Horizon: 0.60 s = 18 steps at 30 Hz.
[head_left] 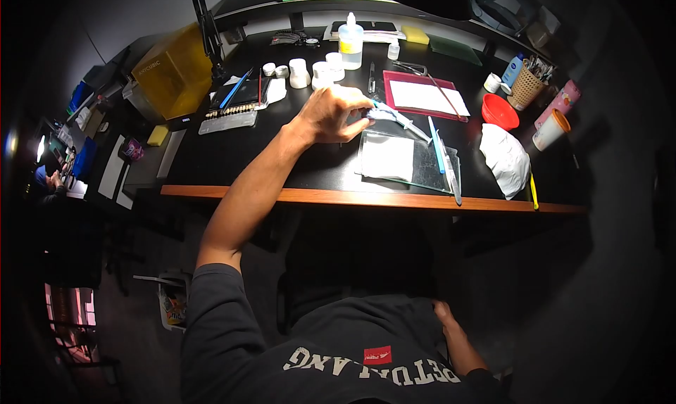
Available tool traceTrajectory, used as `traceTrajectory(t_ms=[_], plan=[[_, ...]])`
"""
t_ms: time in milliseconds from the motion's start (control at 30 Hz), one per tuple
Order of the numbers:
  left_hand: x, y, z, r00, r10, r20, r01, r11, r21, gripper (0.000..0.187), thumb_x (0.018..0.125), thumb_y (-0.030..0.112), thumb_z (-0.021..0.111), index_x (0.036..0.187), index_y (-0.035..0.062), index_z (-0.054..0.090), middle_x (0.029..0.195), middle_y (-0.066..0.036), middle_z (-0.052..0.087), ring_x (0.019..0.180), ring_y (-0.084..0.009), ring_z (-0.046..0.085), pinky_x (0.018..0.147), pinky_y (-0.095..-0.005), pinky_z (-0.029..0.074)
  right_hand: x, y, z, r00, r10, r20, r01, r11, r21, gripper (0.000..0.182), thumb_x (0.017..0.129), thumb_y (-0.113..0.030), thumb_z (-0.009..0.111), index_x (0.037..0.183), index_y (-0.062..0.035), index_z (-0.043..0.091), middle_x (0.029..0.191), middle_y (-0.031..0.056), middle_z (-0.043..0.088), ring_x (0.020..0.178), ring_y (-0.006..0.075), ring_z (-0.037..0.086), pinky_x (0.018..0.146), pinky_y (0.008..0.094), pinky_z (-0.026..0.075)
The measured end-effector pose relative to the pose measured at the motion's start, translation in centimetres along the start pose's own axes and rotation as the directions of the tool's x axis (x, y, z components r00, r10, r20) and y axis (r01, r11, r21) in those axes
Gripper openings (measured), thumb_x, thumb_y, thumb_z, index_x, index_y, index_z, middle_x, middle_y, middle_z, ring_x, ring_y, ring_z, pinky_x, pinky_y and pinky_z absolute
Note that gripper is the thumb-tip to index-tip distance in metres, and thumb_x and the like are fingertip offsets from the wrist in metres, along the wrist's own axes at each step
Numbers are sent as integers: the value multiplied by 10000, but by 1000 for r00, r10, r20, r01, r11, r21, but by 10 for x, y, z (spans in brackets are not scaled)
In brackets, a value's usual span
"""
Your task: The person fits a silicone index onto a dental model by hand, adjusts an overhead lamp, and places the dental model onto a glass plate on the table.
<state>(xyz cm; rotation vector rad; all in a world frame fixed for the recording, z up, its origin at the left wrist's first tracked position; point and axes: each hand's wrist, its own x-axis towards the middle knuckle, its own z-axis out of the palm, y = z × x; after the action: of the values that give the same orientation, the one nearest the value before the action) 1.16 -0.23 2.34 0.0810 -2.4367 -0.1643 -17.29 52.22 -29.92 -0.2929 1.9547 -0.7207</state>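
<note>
My left hand (334,114) is over the black desk, fingers curled and thumb bent toward them; what they hold, if anything, is hidden. Right at its fingertips lies a crumpled whitish cloth or tissue (384,115). A syringe (410,127) slants away from there to the right. Below the hand is a glass slab (422,173) with a white paper pad (389,158) on it. A blue-handled tool (437,147) and a metal spatula (451,173) lie across the slab's right side. My right hand (443,312) is down by my hip, mostly hidden.
White jars (299,73) and a clear dropper bottle (351,41) stand at the back. A pink tray (459,113) holds white paper. Rightward are a red bowl (501,111), a white plastic bag (504,161) and a woven cup (525,87). Another person (51,182) sits far left.
</note>
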Motion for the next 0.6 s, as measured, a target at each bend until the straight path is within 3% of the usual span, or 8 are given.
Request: traceTrajectory(t_ms=[200, 500, 600], plan=[[0, -1, 0, 1000, -1, -9, 1, 1000, -10, 242, 837, 199, 818, 1032, 56, 809, 869, -127, 772, 761, -286, 751, 692, -382, 593, 10, 13, -1, 998, -56, 3, 56, 998, 10, 535, 974, -286, 551, 1331, 78, 713, 1366, 248, 710, 1303, 337, 645, 1080, 401, 484], [0, -1, 0, 1000, 3, -12, -4, 1000, -14, 239, 836, 190, 817, 1033, 55, 808, 873, -126, 773, 765, -286, 752, 697, -378, 596, 25, 27, -5, 989, -139, 55, 145, 979, -143, 559, 969, -310, 552, 1338, 80, 707, 1355, 244, 715, 1288, 343, 655, 1066, 417, 491], [0, 1, -1, 1000, -1, -2, 1, 1000, -6, 238, 836, 189, 816, 1032, 55, 809, 871, -126, 773, 763, -286, 752, 696, -379, 597, 13, 15, -3, 999, -22, 38, 22, 1000, -9, 562, 972, -311, 550, 1355, 72, 699, 1365, 243, 710, 1293, 351, 651, 1068, 423, 491]])
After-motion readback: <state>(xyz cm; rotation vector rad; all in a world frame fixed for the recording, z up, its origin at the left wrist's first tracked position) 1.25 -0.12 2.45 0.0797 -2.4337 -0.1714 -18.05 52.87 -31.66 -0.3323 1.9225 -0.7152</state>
